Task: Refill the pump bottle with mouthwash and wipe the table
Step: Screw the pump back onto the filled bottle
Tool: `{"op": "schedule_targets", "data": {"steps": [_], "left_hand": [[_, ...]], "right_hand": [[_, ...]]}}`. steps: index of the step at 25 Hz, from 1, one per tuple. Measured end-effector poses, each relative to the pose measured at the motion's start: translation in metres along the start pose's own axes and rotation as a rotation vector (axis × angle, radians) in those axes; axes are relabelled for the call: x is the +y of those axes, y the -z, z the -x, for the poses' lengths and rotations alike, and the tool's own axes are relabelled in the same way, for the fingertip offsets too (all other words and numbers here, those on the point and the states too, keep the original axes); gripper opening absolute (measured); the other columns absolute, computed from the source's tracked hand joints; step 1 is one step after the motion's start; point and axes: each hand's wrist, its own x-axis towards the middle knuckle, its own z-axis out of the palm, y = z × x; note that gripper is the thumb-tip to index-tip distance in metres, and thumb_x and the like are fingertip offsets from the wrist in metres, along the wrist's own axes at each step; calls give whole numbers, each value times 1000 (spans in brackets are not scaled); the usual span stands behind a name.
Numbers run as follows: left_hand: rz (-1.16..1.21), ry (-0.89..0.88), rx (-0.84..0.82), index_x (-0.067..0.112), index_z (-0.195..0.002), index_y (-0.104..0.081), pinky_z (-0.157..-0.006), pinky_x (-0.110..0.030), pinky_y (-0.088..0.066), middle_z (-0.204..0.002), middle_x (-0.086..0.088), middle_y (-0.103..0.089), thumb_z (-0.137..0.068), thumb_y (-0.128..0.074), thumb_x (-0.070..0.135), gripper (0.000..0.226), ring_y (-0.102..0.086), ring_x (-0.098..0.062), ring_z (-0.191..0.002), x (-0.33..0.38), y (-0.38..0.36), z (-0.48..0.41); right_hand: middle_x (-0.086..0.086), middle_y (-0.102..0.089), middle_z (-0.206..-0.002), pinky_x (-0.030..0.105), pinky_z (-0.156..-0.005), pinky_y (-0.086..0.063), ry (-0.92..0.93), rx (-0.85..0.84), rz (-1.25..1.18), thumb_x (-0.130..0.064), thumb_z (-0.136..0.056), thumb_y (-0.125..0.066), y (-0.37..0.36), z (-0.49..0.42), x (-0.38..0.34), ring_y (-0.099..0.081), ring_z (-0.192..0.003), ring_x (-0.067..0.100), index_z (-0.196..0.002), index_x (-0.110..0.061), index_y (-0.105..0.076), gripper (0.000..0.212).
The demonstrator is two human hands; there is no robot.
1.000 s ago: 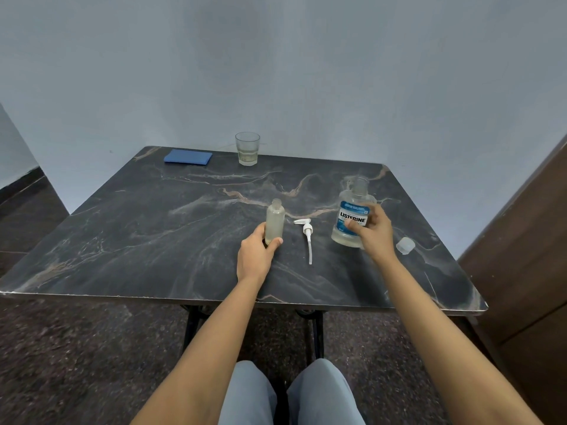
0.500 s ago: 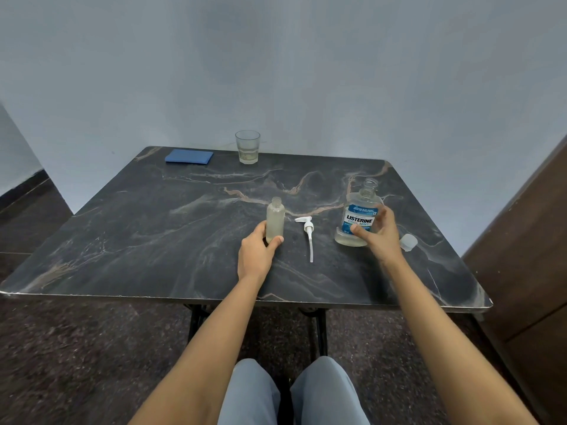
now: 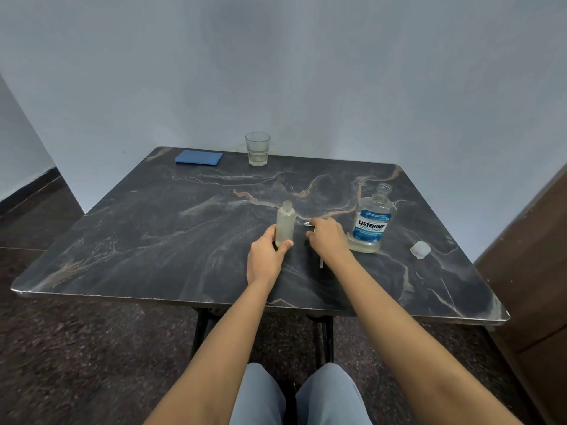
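A small frosted pump bottle [image 3: 285,223] stands upright with its neck uncovered near the middle of the dark marble table [image 3: 153,228]. My left hand [image 3: 266,256] grips its lower part. My right hand [image 3: 329,240] lies over the white pump head [image 3: 306,223], whose tube sticks out below my wrist; whether the fingers have closed on it is hidden. The Listerine mouthwash bottle [image 3: 371,222] stands uncapped to the right, with nothing touching it. Its clear cap [image 3: 420,250] lies further right.
A folded blue cloth [image 3: 198,157] lies at the table's far left corner. A drinking glass [image 3: 257,148] with a little liquid stands at the far edge. A brown wooden panel [image 3: 534,271] is close to the table's right side. My knees are below the front edge.
My right hand set the mouthwash bottle down, let go of it and moved left onto the pump head. My left hand stayed on the pump bottle.
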Motion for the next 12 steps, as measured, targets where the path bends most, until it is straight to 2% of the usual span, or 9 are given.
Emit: {"op": "schedule_targets", "data": {"steps": [2,4,6,8,10,12], "left_hand": [[2,-3,-6,28,-125,-55,-82,-34,-51,-106,7,-68,-87,-67,34,41,-59,-9,-92,0,-1,0],[-2,-6,-8,28,-124,-55,-82,-34,-51,-105,7,-67,-87,-67,34,40,-59,-9,-91,0,-1,1],[-2,-2,-8,29,-123,-55,-80,-35,-51,-103,8,-67,-86,-67,34,39,-60,-11,-91,0,0,1],[2,3,-7,29,-122,-56,-79,-35,-52,-103,8,-67,-86,-66,35,38,-62,-12,-91,0,1,1],[3,1,-7,29,-122,-56,-80,-36,-52,-103,7,-68,-87,-66,35,37,-62,-13,-91,1,1,2],[2,0,-6,29,-121,-56,-81,-37,-53,-104,7,-68,-87,-66,35,36,-63,-13,-92,2,1,2]], "right_hand": [[18,-57,-121,43,-91,-50,0,-25,27,-14,-92,-54,1,-7,-2,-53,-112,35,-115,-9,-60,25],[16,-61,-115,38,-86,-52,16,38,-102,-6,-89,-55,6,-8,-3,-60,-104,31,-109,-11,-65,23],[10,-67,-104,23,-72,-51,75,199,-366,-4,-86,-59,19,-7,-6,-63,-86,18,-106,-12,-67,23],[1,-69,-89,11,-60,-46,157,422,-627,-6,-84,-61,44,-1,-13,-59,-70,2,-99,-17,-66,19],[-11,-67,-80,10,-63,-49,204,598,-879,-10,-82,-64,67,4,-22,-61,-69,-2,-95,-22,-66,17],[-16,-67,-81,11,-69,-50,234,699,-1067,-12,-81,-67,82,9,-32,-63,-73,0,-93,-23,-65,17]]}}
